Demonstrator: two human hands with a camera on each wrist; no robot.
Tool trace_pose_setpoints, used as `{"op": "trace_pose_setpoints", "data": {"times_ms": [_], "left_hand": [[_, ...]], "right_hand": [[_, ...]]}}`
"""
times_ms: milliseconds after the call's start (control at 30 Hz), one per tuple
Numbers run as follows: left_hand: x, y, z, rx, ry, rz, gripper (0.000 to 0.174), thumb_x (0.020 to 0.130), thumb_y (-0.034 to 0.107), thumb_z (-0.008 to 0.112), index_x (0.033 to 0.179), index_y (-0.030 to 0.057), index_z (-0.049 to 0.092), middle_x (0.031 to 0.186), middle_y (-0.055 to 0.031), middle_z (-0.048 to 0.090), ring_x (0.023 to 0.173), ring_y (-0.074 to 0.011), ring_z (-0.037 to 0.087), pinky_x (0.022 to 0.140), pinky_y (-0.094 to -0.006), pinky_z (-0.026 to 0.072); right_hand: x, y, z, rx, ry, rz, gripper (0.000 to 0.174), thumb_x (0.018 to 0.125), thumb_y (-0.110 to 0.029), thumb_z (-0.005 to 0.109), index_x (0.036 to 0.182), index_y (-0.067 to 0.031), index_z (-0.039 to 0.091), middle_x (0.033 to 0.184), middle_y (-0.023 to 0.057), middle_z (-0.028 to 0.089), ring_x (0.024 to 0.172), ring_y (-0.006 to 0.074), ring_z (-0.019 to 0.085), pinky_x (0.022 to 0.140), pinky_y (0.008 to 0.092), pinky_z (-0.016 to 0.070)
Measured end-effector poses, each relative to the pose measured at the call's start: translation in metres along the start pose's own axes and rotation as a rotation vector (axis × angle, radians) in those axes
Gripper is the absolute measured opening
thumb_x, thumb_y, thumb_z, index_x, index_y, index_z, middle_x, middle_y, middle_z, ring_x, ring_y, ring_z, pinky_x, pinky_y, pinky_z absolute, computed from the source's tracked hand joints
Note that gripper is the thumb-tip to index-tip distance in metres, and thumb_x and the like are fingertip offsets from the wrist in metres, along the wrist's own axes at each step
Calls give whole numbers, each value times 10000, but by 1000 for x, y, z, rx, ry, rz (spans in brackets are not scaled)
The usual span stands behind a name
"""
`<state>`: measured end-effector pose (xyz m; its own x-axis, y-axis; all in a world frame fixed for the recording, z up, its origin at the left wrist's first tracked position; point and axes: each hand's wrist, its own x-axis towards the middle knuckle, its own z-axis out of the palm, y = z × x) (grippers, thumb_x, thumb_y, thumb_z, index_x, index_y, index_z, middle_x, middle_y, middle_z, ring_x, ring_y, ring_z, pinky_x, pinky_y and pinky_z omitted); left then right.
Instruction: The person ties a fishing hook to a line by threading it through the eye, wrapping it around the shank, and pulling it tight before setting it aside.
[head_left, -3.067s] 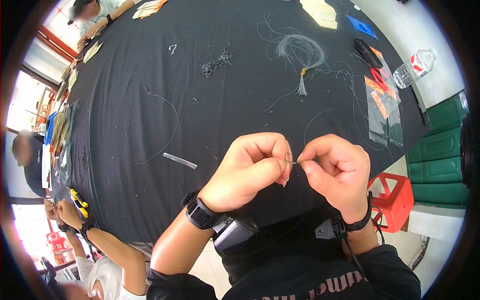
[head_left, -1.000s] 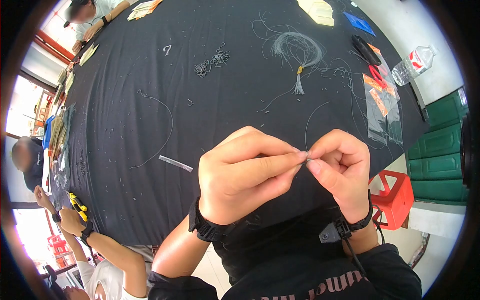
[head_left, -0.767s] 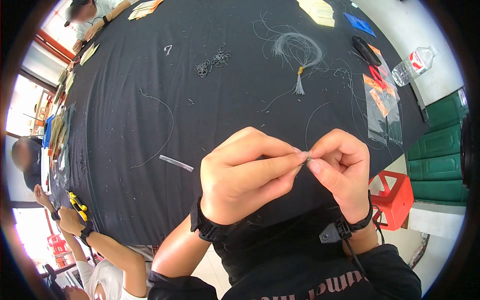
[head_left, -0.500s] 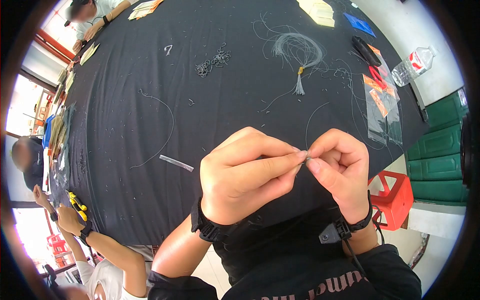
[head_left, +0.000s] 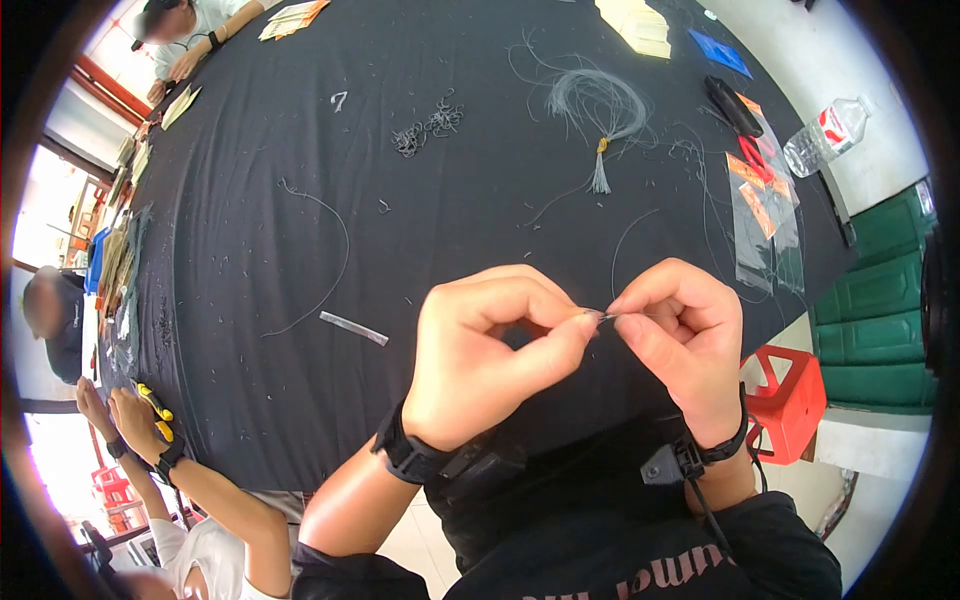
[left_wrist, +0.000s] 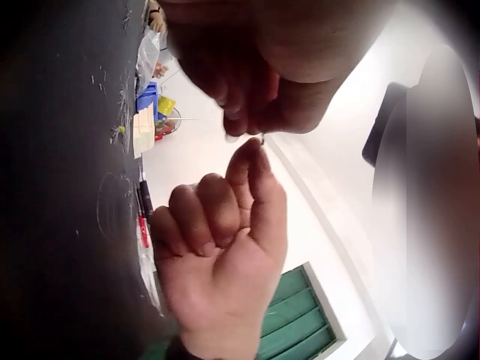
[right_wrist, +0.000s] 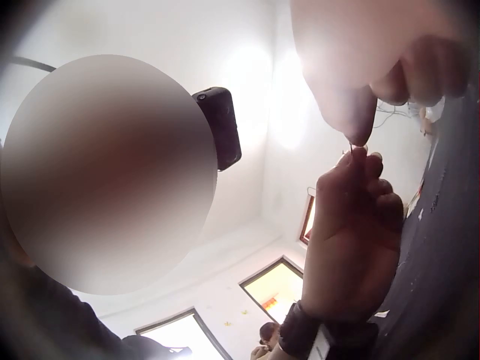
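In the head view, my left hand (head_left: pixel 490 350) and my right hand (head_left: pixel 685 345) meet fingertip to fingertip over the table's near edge. A tiny dark hook (head_left: pixel 604 317) shows between them; thumb and index finger of each hand pinch it or the line at it. A thin grey line (head_left: pixel 616 250) arcs up from the fingertips over the black cloth. Both wrist views show the two pinches almost touching, with a small dark bit (left_wrist: pixel 262 139) between them in the left wrist view. Most of the small piece is hidden by the fingertips.
On the black cloth (head_left: pixel 300 400) lie a pile of dark hooks (head_left: pixel 428 125), a tied line bundle (head_left: pixel 600 110), a clear strip (head_left: pixel 354 328) and plastic packets (head_left: pixel 765 240). A bottle (head_left: pixel 830 135) lies at the right, above a red stool (head_left: pixel 785 400). Other people sit at the left.
My left hand has turned from fingers laid over the pinch to a rounder pinch, with a gap between thumb and index finger. Its fingertips moved slightly left. The right hand has barely moved.
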<state>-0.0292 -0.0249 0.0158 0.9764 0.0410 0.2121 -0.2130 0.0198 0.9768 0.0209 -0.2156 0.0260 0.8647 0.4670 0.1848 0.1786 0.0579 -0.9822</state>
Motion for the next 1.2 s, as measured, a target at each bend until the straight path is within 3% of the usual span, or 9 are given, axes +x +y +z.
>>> {"op": "trace_pose_setpoints", "data": {"times_ms": [100,233,533,833,1200], "left_hand": [[1,4,1,-369,-32,-320,129,878,30,635,756,3,667,789,-99,674,700,-128,635,618,-249,484],[4,4,-1,-472,-68,-529,165,895,97,599,775,-2,653,773,-78,661,674,-118,608,604,-243,460],[5,-1,-3,-578,-93,-680,168,892,145,568,791,25,630,735,-29,610,651,-94,533,615,-235,408],[5,-2,-2,-582,-98,-687,177,903,155,566,800,29,633,734,-35,613,640,-95,511,615,-244,399],[5,-4,-2,-565,-99,-681,173,905,156,573,820,25,646,736,-44,626,640,-98,521,618,-248,403]], "right_hand": [[0,1,-1,-34,11,-3,116,814,-25,740,918,-1,694,703,-65,528,555,-19,316,508,180,222],[1,2,-1,-57,13,-8,109,813,-19,735,913,-4,694,704,-65,524,552,-16,310,508,181,215],[1,4,2,-85,-3,-8,113,809,-20,737,911,-8,690,676,-78,474,546,-18,288,507,190,199],[2,5,1,-117,-3,18,116,812,-42,743,915,-14,697,609,-98,389,532,-17,262,505,198,186],[2,4,2,-102,-17,63,110,818,-47,740,914,-12,698,590,-108,382,531,-23,263,506,198,189]]}}
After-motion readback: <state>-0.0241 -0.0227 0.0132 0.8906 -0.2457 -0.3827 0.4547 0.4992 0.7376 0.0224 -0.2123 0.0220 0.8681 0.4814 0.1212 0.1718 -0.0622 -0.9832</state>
